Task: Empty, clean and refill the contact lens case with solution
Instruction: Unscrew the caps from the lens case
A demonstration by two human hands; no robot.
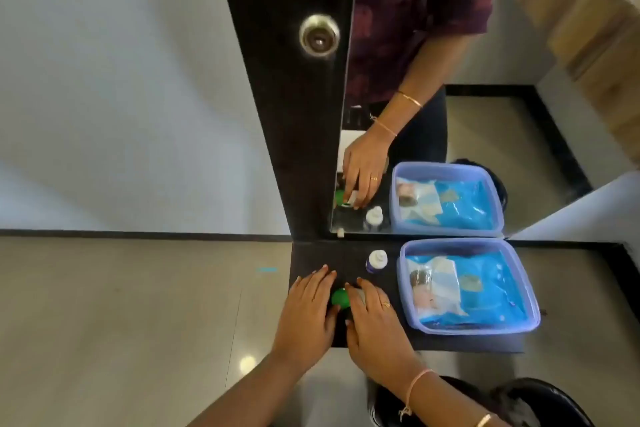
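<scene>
Both hands sit close together on the dark shelf (450, 343). My left hand (308, 308) lies flat, fingers spread, beside the contact lens case's green cap (338, 297). My right hand (372, 315) covers the case's other half; I cannot tell its grip. Behind stand the solution bottle (376, 261) and a blue box (519, 319).

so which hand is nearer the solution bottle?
Right. The right hand lies just in front of the solution bottle, fingertips short of its base. The left hand sits further left, beyond the green cap.
</scene>
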